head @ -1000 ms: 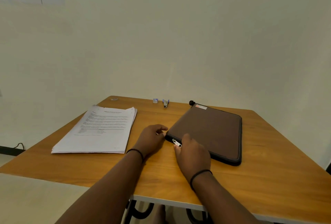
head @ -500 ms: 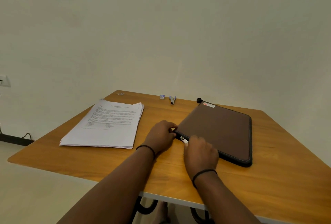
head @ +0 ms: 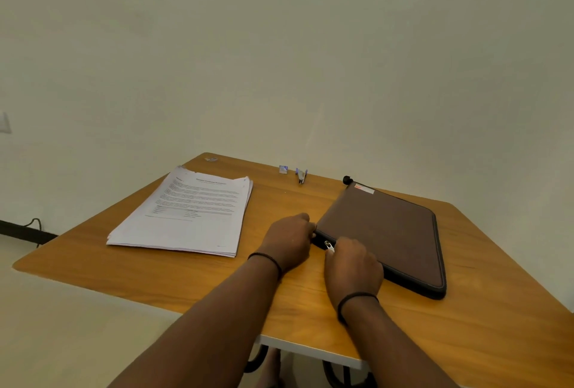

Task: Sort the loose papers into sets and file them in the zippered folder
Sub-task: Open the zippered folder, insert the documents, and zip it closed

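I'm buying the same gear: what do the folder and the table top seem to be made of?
Folder: looks like matte brown woven fabric with a darker padded edge; soft, no shine. Table: wood-grain surface, probably laminate over board, given the smooth satin sheen and pale edge.

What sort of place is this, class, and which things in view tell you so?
Probably a plain office or study room: a wooden table against a bare wall, a stack of printed papers, a brown zippered folder, and a small stapler.
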`<state>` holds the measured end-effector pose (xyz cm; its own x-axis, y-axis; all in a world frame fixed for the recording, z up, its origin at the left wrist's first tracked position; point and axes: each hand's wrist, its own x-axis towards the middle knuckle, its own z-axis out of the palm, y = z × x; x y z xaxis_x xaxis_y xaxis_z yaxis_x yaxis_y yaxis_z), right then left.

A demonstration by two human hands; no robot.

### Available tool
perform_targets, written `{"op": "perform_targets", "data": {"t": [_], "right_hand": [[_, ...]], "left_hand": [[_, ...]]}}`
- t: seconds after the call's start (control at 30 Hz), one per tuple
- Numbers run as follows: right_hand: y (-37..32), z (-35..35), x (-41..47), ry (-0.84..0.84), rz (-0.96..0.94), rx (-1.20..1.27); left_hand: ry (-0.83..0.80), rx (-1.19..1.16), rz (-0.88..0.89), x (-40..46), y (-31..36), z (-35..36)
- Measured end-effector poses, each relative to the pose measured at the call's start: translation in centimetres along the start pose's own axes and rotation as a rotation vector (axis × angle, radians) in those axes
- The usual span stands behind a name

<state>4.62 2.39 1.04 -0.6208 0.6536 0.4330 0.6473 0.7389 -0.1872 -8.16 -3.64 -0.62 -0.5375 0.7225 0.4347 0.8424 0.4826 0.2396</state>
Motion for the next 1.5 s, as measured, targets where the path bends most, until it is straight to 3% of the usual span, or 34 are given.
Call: {"op": "perform_targets", "data": {"t": [0.27, 0.63, 0.8, 1.03, 1.23, 1.33, 1.5], "right_hand": [[-0.9, 0.5, 0.5, -0.118, 0.030, -0.016], [-0.4, 1.2, 1.4, -0.141, -0.005, -0.015], [0.1, 0.4, 0.9, -0.146, 0.029, -0.007], [5.8, -1.8, -1.2, -0.095, -0.009, -0.024], [11.8, -3.7, -2.6, -0.069, 0.049, 0.012], [13.2, -4.0, -2.6, -0.076, 0.021, 0.099], [13.2, -3.6, -2.2, -0.144, -0.141, 0.212]], "left_hand": [[0.005, -0.014, -0.018, 0.1, -0.7, 0.3], [-0.020, 0.102, -0.029, 0.7, -0.6, 0.8], [-0.004, 0.135, -0.167, 0.2, -0.6, 0.3], [0.034, 0.156, -0.238, 0.0, -0.5, -0.3], [0.071, 0.338, -0.282, -0.1, 0.5, -0.9], [0.114, 0.381, -0.237, -0.4, 1.3, -1.1], [0.086, 0.162, 0.114, -1.1, 5.4, -0.5]]}}
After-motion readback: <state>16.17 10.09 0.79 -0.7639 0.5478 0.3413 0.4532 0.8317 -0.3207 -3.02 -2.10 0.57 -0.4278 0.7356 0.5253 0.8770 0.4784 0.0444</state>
